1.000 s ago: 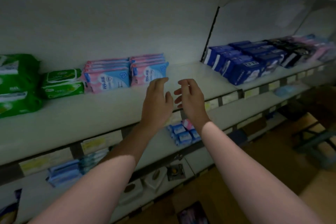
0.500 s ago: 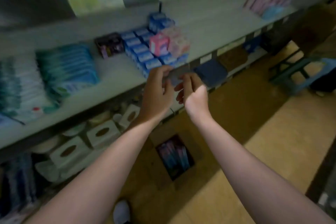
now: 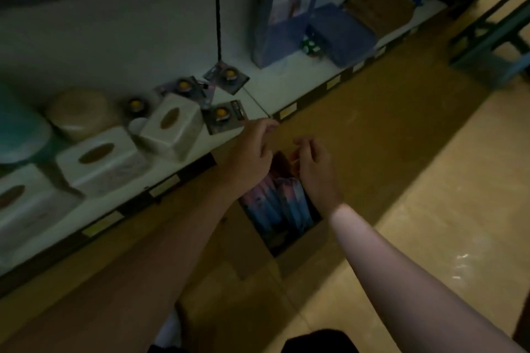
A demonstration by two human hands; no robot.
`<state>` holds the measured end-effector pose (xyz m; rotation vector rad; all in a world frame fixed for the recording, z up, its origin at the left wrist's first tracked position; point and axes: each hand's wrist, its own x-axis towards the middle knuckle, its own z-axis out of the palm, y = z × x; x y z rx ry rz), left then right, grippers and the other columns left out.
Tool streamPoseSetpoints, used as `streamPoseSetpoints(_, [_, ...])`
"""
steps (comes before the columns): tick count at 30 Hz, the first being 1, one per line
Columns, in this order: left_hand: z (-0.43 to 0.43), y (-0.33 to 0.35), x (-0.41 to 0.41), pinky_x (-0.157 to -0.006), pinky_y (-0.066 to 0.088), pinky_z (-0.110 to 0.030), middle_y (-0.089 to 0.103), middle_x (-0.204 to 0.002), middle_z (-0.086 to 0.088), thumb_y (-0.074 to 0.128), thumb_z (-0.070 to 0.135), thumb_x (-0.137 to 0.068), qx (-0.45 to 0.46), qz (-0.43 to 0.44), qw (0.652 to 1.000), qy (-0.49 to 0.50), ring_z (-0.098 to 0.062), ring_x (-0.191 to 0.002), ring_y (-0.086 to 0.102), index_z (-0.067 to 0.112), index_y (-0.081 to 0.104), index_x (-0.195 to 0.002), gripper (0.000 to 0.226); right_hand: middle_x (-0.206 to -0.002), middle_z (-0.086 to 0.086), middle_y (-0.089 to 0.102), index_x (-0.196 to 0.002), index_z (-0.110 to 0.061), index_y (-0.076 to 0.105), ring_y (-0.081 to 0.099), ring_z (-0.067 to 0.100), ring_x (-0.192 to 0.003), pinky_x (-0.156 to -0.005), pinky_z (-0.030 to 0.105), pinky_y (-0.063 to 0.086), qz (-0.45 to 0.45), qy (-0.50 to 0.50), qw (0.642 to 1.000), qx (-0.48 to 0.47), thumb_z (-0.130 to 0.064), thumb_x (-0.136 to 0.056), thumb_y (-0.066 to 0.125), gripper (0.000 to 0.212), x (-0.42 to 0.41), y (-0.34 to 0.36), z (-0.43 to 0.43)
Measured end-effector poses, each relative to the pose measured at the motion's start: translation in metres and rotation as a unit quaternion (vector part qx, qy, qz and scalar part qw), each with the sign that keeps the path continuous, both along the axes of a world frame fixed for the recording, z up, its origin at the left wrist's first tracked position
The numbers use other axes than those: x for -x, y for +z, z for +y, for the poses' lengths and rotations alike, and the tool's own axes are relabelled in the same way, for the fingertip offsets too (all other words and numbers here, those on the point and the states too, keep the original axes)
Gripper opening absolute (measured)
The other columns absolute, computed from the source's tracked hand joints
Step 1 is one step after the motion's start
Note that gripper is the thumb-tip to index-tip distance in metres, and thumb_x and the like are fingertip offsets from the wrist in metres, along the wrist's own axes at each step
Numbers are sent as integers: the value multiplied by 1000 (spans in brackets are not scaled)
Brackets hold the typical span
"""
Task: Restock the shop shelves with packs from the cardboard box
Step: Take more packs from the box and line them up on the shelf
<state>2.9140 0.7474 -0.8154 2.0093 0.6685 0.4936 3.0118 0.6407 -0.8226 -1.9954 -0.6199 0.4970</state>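
Box: the brown cardboard box [image 3: 298, 255] sits open on the floor against the lowest shelf [image 3: 258, 100], I judge for short reaches.
Packs: blue-and-pink wrapped packs [image 3: 281, 206] stand upright inside, edges up for pinching.
Left hand [image 3: 252, 152]: above the packs, fingers loosely curled, empty.
Right hand [image 3: 314, 166]: alongside, fingers apart, empty.

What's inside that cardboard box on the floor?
The cardboard box holds pink and blue packs standing on edge. The left hand and right hand hover over its far end, hiding what lies there.
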Motion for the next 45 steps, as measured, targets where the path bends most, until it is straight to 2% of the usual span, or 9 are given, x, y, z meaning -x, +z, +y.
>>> streamPoseSetpoints(7, [-5,-111,-24,-92,37,-21,50,-129,-1,47,0,-93,5,54,995,-80,-10,-118,46,18,48,-128,39,-88,2,67,-98,-32,58,66,19,-77,-68,42,55,-31,-21,999,33,-41,-99,34,25,-18,-98,-19])
streamPoseSetpoints(13, [-16,-153,-42,-96,45,-32,51,-130,-2,53,7,-93,-3,100,985,-139,-15,-116,50,20,48,-128,38,-90,5,62,-103,-9,58,59,19,-79,-62,28,43,-70,-13,995,65,-21,-101,41,21,-28,-136,-35])
streamPoseSetpoints(18, [-26,-181,-50,-99,44,-44,44,-133,-7,56,13,-91,20,187,972,-143,-23,-119,48,27,30,-141,59,-99,7,62,-110,-6,56,54,14,-77,-64,27,43,-100,4,985,141,-21,-99,47,21,-27,-169,-44])
streamPoseSetpoints(22, [-32,-189,-59,-101,39,-35,39,-141,-6,56,9,-92,0,244,956,-160,-26,-126,42,23,26,-146,64,-109,13,57,-114,-6,53,58,26,-92,-76,41,52,-168,23,960,224,-37,-94,55,37,-20,-176,-47])
streamPoseSetpoints(28, [-32,-198,-65,-100,42,-38,45,-134,-8,56,10,-92,-7,242,957,-160,-26,-119,47,17,41,-137,48,-122,16,51,-126,-6,43,50,31,-113,-88,38,46,-253,79,891,370,-46,-88,60,57,-12,-177,-47])
streamPoseSetpoints(34, [-25,-201,-54,-99,45,-42,54,-128,-5,55,7,-91,37,209,967,-139,-22,-115,52,19,49,-129,40,-125,14,50,-141,-12,21,60,27,-100,-69,33,48,-190,102,888,405,-36,-90,63,70,-9,-194,-44])
streamPoseSetpoints(37, [-25,-200,-48,-100,45,-39,55,-129,-7,61,10,-90,51,171,977,-119,-21,-116,53,15,49,-130,42,-115,10,54,-127,-18,30,61,27,-93,-68,38,52,-175,98,919,340,-38,-87,65,57,-16,-194,-48])
streamPoseSetpoints(42, [-13,-192,-38,-104,36,-35,43,-139,-2,68,27,-86,-36,124,989,-77,-22,-130,34,28,42,-140,60,-116,0,57,-137,-26,33,59,21,-103,-82,40,54,45,163,971,169,-24,-83,67,64,-26,-178,-53])
streamPoseSetpoints(45, [-3,-173,-32,-93,49,-31,44,-136,5,70,33,-84,111,112,982,-105,-12,-120,47,32,33,-144,71,-112,-9,60,-135,-34,39,59,11,-105,-82,27,54,154,198,963,99,-18,-83,71,63,-31,-165,-58])
